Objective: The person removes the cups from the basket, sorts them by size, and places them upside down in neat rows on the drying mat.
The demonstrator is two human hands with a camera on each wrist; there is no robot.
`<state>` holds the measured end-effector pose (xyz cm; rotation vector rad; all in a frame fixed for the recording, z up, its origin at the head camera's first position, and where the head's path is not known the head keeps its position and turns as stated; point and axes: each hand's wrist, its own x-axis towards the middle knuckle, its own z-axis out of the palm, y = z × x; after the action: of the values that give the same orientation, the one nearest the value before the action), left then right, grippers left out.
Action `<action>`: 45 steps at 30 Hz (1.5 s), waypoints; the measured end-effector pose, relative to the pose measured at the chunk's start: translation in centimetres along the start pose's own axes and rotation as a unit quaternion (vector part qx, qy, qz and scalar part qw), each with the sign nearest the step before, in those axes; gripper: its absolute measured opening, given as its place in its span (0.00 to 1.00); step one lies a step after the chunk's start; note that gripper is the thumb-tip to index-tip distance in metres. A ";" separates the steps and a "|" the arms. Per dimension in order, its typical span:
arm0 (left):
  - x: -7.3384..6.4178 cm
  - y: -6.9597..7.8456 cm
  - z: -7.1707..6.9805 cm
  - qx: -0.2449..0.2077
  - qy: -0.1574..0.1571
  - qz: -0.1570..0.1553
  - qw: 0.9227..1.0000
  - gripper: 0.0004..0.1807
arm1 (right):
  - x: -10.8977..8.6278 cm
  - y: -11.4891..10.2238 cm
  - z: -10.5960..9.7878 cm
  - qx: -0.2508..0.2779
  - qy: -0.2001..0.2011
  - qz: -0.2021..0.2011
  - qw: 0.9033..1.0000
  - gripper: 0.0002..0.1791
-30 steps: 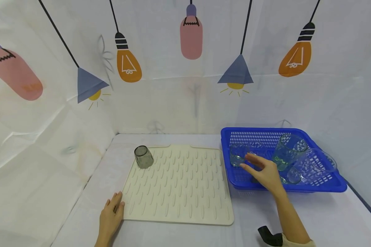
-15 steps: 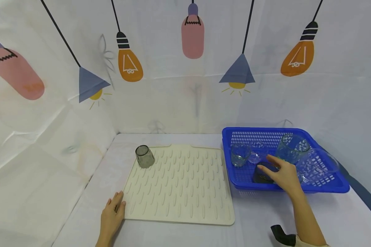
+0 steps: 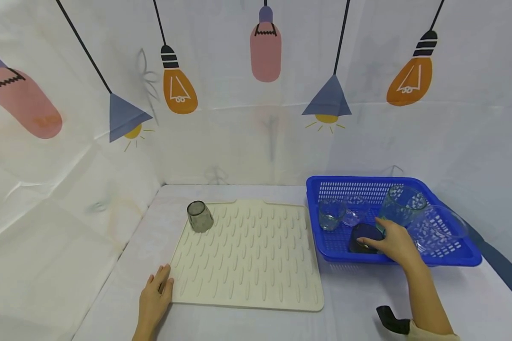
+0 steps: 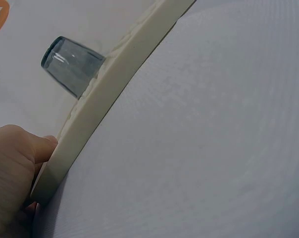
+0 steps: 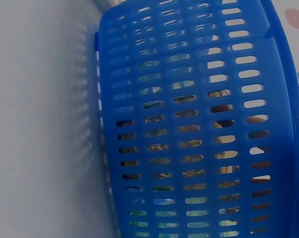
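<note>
My right hand (image 3: pixel 398 241) reaches into the blue basket (image 3: pixel 452 259), its thumb and fingers round a dark glass (image 3: pixel 360 237) near the front rim. In the right wrist view, the basket wall (image 5: pixel 189 144) hides most of this grip. My left hand (image 3: pixel 153 296) rests with fairly straight fingers against the left edge of a cream drying mat (image 3: pixel 247 255); in the left wrist view, the thumb (image 4: pixel 43 148) touches the mat's side (image 4: pixel 110 94). A grey-tinted glass (image 3: pixel 200 217) stands upside down on the mat's far left corner.
Also in the basket are a clear tumbler (image 3: pixel 330 215), a clear glass (image 3: pixel 354 213) lying behind, a larger greenish glass (image 3: pixel 403 203) and a wide clear vessel (image 3: pixel 441 227) leaning over the right side. A white cloth wall with printed lamps (image 3: pixel 326 97) rises behind the table.
My right hand has moved right and down within the basket, from beside the clear tumbler to the dark glass, closing round it. The left hand has stayed at the mat's edge.
</note>
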<state>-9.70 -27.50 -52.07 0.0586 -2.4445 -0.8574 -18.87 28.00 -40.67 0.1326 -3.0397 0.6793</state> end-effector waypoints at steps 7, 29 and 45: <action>0.0 0.1 0.0 0.001 0.004 0.004 1.000 0.19 | 0.5 0.1 0.3 -0.033 0.001 -0.018 0.999 0.47; 0.1 0.3 0.1 0.005 -0.005 -0.011 1.000 0.20 | 0.2 1.9 -1.2 -0.017 -0.021 -0.013 1.000 0.43; 0.1 0.1 -0.2 0.000 -0.010 -0.012 1.000 0.20 | -1.0 3.0 -3.0 0.022 -0.106 -0.003 0.994 0.46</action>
<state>-9.62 -27.54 -51.82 0.0788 -2.4671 -0.8725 -18.16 32.11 -39.27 0.2275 -3.2245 0.7788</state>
